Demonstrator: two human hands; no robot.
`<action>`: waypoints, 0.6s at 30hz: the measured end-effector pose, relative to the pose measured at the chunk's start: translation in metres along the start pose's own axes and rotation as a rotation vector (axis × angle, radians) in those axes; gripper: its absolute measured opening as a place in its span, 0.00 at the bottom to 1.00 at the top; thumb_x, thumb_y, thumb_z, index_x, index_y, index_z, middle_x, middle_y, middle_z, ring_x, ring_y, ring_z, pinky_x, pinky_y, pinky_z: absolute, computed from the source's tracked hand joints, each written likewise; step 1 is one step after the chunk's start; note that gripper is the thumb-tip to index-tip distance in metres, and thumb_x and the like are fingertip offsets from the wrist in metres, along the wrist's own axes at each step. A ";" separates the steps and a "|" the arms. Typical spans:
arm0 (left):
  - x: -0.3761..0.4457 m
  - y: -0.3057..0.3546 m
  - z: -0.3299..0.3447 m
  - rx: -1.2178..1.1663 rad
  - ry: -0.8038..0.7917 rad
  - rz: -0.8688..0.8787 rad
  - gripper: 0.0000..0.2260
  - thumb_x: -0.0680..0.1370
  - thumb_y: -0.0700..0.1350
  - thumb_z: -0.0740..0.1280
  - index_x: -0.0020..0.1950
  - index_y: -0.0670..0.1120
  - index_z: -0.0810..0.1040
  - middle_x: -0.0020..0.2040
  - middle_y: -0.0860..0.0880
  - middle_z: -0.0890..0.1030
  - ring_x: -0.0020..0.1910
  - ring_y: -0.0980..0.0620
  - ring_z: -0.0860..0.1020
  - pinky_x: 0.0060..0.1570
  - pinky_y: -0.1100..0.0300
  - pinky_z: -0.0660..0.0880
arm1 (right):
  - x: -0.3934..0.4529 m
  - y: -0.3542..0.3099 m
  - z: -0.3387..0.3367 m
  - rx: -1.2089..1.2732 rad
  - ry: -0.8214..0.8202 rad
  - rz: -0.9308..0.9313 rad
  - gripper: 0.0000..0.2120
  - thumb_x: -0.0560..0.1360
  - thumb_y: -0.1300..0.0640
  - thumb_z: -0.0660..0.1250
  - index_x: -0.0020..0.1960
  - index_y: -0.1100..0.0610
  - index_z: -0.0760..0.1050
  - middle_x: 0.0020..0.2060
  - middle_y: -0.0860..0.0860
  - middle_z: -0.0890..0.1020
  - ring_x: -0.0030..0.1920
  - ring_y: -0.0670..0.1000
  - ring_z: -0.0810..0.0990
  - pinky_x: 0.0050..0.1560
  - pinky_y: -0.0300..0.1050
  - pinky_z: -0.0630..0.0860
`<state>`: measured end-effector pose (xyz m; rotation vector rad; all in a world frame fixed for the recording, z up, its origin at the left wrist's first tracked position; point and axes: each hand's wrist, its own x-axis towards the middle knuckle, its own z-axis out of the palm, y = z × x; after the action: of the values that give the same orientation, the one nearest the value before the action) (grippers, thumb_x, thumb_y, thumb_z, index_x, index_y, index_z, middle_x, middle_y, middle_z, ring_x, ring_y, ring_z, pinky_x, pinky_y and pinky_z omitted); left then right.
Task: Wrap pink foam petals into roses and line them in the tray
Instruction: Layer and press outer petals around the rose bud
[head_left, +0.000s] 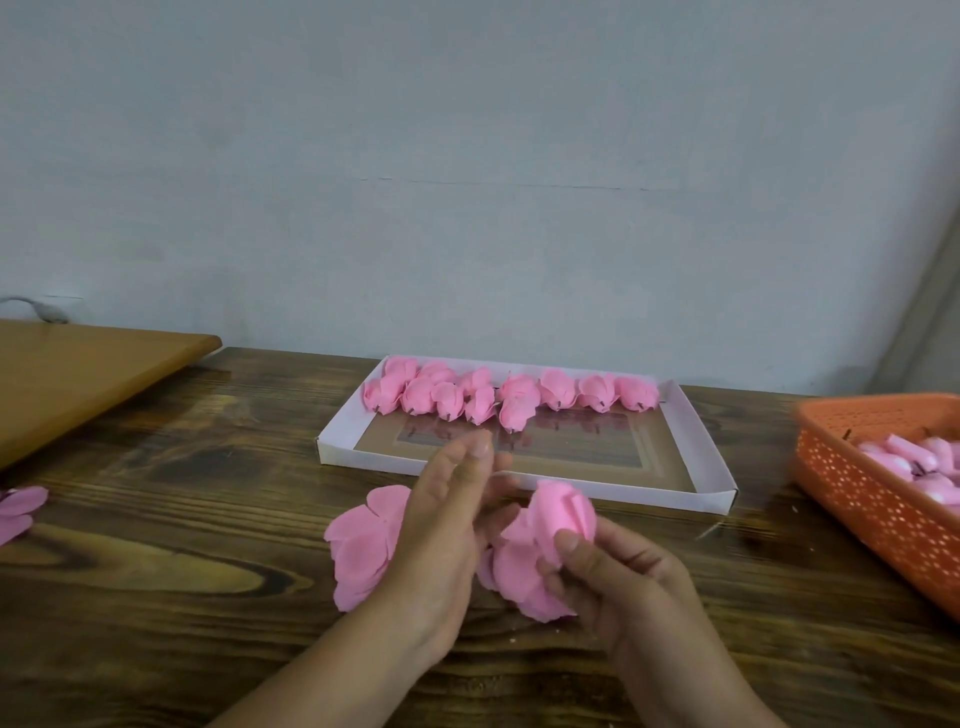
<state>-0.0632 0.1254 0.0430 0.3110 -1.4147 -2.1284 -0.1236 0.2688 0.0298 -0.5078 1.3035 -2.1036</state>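
A half-wrapped rose (550, 540) is held above the wooden surface (156, 597), just in front of the white tray (696, 452). It is gripped low down by the right hand (623, 582), the thumb pressed on the outer petals and the fingers (631, 558) curled under the base. The bud tip points up toward the tray.

The left hand (447, 530) is raised beside the rose, its fingers nearly straight and close together; nothing is seen gripped in it, though a thin pale strand appears near its fingertips and cannot be made out. A stack of loose petals (363, 551) lies flat on the surface, partly hidden behind this hand.

One row of finished roses (509, 395) is lined along the tray's far wall, slightly crowded at the left end. More pink pieces are seen in the orange basket (852, 483) at the right; a few petals (18, 512) lie at the left edge.

Judged step: outer petals being closed round the bud. For a good result, the base should be kept pinched tight while each petal is smoothed upward and overlapped evenly; foam is likely to spring open if the grip is relaxed.
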 end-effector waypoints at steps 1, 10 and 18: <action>-0.001 0.000 0.000 0.077 -0.017 -0.019 0.26 0.66 0.67 0.75 0.58 0.53 0.81 0.49 0.54 0.86 0.50 0.54 0.84 0.51 0.55 0.80 | 0.001 -0.002 -0.004 0.026 0.030 -0.038 0.15 0.64 0.60 0.75 0.50 0.59 0.86 0.47 0.60 0.86 0.42 0.53 0.86 0.41 0.39 0.81; -0.018 -0.012 0.011 0.341 -0.259 -0.028 0.28 0.61 0.62 0.80 0.59 0.69 0.77 0.56 0.60 0.82 0.54 0.56 0.83 0.49 0.58 0.82 | 0.001 0.004 -0.014 -0.823 0.274 -0.616 0.20 0.72 0.60 0.75 0.54 0.36 0.81 0.41 0.40 0.86 0.42 0.42 0.85 0.40 0.37 0.81; -0.017 -0.015 0.006 0.378 -0.222 0.085 0.22 0.65 0.58 0.80 0.57 0.63 0.81 0.53 0.53 0.86 0.52 0.53 0.85 0.46 0.56 0.83 | 0.002 0.013 -0.011 -1.105 0.230 -0.954 0.15 0.71 0.63 0.71 0.58 0.57 0.83 0.52 0.44 0.84 0.51 0.42 0.82 0.40 0.46 0.84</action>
<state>-0.0568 0.1437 0.0301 0.1540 -1.9267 -1.8630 -0.1276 0.2699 0.0130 -1.6264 2.7235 -1.8787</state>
